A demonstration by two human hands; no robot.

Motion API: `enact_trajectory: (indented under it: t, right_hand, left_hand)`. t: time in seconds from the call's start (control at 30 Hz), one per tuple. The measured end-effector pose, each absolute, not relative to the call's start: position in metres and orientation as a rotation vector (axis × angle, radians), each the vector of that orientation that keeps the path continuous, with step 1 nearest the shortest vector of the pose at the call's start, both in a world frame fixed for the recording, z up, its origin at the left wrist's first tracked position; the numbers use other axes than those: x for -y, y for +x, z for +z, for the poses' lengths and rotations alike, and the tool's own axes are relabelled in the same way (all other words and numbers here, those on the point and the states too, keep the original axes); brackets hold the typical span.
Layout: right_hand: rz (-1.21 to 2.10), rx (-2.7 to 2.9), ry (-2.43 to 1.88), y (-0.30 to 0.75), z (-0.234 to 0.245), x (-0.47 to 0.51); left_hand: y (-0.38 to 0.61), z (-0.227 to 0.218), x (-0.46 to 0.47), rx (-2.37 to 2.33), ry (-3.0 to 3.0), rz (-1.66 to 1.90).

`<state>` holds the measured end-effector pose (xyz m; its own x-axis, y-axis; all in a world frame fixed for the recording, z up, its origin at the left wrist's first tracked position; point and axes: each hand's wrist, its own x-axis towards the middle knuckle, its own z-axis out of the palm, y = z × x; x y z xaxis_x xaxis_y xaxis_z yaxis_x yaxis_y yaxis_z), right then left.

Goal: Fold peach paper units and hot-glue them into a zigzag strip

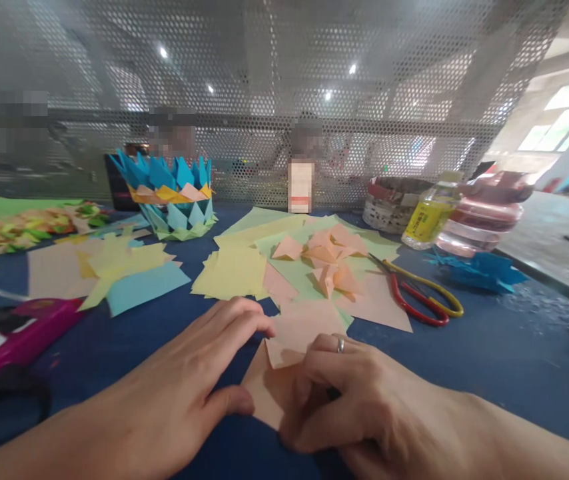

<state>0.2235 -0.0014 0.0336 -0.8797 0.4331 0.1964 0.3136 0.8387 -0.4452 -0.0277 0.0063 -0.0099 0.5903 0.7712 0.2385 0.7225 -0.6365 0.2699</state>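
A pink paper sheet lies on the blue table in front of me, and a second pink square is just beyond it, overlapping its far part. My left hand rests at the sheet's left side, fingers stretched out and thumb apart, with the fingertips at the paper's edge. Curled over the sheet's right part, my right hand wears a ring and pinches the paper between thumb and bent fingers. That hand hides the right corner. Folded pink paper pieces and a stack of yellow paper squares lie beyond.
Scissors with red and yellow handles lie at right, near a blue folded paper piece, a bottle and a pinkish clear container. A folded-paper basket stands back left; a magenta object lies front left. Behind rises a perforated panel.
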Motion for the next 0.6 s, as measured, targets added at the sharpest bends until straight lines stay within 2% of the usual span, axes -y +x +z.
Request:
enact_trajectory:
  t: [0.1,0.33,0.6]
  right_hand:
    - [0.604,2.709,-0.526,0.224,0.034,0.0]
    - [0.626,2.67,-0.629,0.235,0.039,-0.013]
    - [0.69,2.594,-0.656,0.234,0.03,-0.018]
  left_hand:
    - [-0.031,-0.014,-0.006,-1.258,2.762,0.544]
    - [-0.012,0.009,-0.001,-0.94,2.679,0.596]
    - [-0.008,0.002,0.004,-0.874,2.597,0.675]
